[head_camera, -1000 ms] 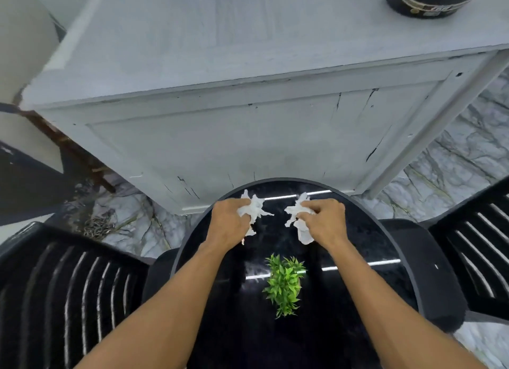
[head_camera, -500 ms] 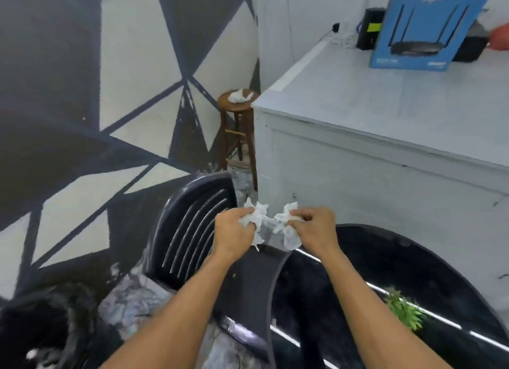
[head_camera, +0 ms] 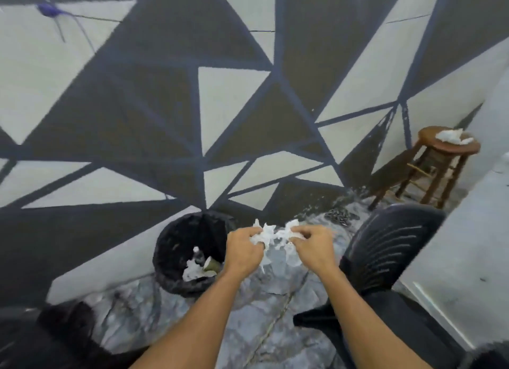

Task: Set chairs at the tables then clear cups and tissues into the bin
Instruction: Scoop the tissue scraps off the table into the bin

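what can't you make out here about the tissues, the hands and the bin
All head view.
- tissues: one wad or two is unclear; they meet between the left hand and right hand, blurred.
- bin: near-right rim hidden behind the left hand; contents too small to count.
- purple object on the wall: smeared by motion blur.
- chair: seat cut off by the bottom edge.
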Tool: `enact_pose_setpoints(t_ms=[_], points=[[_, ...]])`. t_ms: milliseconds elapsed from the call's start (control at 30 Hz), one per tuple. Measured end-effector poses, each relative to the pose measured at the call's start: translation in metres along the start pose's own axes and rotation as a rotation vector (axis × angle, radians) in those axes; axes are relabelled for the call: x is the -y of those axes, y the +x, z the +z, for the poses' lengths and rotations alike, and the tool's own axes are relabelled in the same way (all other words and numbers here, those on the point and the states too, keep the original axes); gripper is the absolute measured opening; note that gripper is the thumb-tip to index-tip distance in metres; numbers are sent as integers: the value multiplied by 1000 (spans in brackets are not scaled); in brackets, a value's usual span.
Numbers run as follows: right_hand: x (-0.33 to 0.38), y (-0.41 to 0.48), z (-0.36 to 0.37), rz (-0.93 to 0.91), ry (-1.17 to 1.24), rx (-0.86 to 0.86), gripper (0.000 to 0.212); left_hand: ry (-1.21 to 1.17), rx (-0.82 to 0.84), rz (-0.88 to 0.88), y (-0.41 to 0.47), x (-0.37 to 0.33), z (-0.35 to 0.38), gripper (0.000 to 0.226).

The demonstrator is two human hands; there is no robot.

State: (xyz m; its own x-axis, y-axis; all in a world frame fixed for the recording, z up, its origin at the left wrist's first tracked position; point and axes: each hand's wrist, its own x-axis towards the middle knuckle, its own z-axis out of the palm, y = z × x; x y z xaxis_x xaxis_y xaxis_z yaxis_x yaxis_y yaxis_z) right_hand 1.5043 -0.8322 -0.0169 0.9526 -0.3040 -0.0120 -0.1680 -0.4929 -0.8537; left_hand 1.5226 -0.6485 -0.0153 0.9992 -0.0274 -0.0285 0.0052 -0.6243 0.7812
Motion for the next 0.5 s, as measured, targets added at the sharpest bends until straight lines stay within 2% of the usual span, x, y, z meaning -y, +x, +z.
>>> enact_pose_setpoints(t_ms=[267,500], points=[[59,38,130,-66,67,219,36,-27,-237,-291,18,99,-93,33],[50,107,234,-33,-31,368,27,-65,-376,-443,84,164,-110,34]])
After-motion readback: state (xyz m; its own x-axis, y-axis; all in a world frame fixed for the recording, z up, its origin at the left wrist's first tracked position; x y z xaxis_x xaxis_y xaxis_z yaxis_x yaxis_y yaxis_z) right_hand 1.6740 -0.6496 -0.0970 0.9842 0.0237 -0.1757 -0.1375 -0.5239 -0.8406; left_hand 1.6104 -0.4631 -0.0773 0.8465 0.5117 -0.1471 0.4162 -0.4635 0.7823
